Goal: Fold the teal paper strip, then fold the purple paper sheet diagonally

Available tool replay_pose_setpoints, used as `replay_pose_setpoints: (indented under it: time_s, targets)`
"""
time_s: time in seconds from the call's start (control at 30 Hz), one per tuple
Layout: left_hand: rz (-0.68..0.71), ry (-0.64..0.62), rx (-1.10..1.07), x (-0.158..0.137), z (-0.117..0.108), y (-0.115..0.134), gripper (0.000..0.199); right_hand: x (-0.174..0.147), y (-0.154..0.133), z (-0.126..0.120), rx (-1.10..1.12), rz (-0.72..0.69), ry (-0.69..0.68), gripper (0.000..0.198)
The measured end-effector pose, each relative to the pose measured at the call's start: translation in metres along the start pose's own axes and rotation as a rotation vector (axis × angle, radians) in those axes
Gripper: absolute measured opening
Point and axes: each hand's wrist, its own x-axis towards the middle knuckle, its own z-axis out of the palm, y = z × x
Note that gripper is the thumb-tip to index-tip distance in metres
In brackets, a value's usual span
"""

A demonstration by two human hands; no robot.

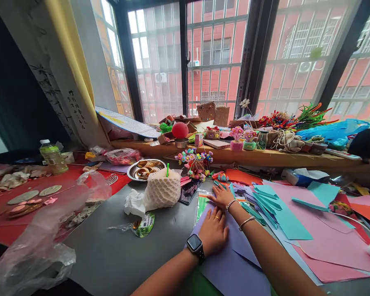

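Purple paper [234,269] lies on the grey tabletop in front of me, with a folded edge slanting across it. My left hand [213,230], wearing a watch [194,243] and a ring, rests palm down on this paper. Just beyond it, my right hand [222,197], with two bracelets at the wrist, lies with fingers outstretched at the paper's far end. The fingers of both hands press down rather than wrap round anything. A green-and-clear packet [201,205] shows beside the paper's left edge. Strips of folded teal paper [268,203] lie right of my right hand.
A netted white fruit [163,190] with a green straw stands left of my hands, near a metal bowl [138,169] and a phone [189,192]. Pink sheets [323,242] spread at right. Crafts line the windowsill [160,150]; a plastic bag [33,255] hangs over the left edge.
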Motion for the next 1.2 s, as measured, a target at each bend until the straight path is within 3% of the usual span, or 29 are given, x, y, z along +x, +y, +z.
replay_pose_setpoints:
  time_s: [0.43, 0.63, 0.8, 1.1, 1.2]
  targets:
    - [-0.012, -0.007, 0.011, 0.000, 0.001, -0.001, 0.052, 0.002, 0.003, -0.004, 0.055, 0.015, 0.047, 0.059]
    - [-0.010, 0.009, 0.005, 0.000, 0.004, -0.004, 0.051, -0.039, 0.023, -0.008, 0.208, 0.104, 0.379, 0.039]
    - [-0.033, -0.008, -0.008, 0.000, 0.002, -0.003, 0.049, -0.071, 0.039, 0.006, 0.463, 0.236, 0.269, 0.026]
    - [-0.176, -0.091, -0.304, 0.011, -0.017, -0.010, 0.055, -0.067, 0.039, 0.015, 0.787, 0.285, 0.141, 0.017]
    - [-0.191, -0.059, -0.427, 0.020, -0.024, -0.019, 0.053, -0.068, 0.041, 0.015, 0.873, 0.271, 0.125, 0.019]
